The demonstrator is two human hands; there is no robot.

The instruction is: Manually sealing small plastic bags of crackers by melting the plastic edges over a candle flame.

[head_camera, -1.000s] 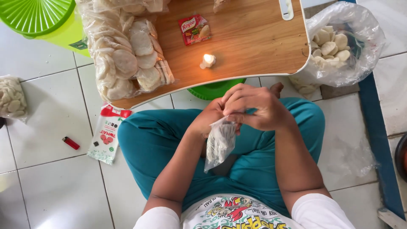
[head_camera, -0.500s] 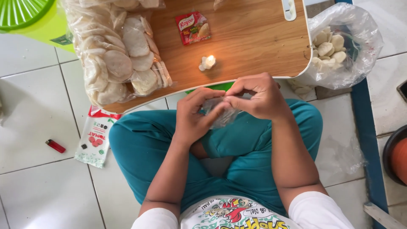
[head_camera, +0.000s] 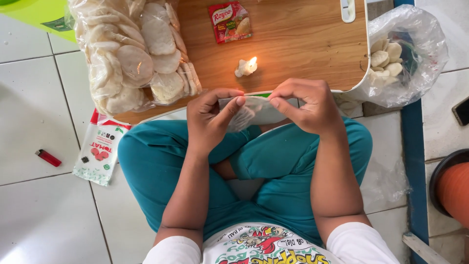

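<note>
Head view, frame centre: small clear bag of crackers, a second ago hanging loose, now stretched flat between left hand and right hand, both pinching its ends. It sits just below the lit candle on the table, apparently nearer to being closed.

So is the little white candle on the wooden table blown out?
No, the little white candle on the wooden table shows a bright flame.

White short sleeves, shirt front with what looks like a colourful cartoon print, teal trousers, bare hands
</note>
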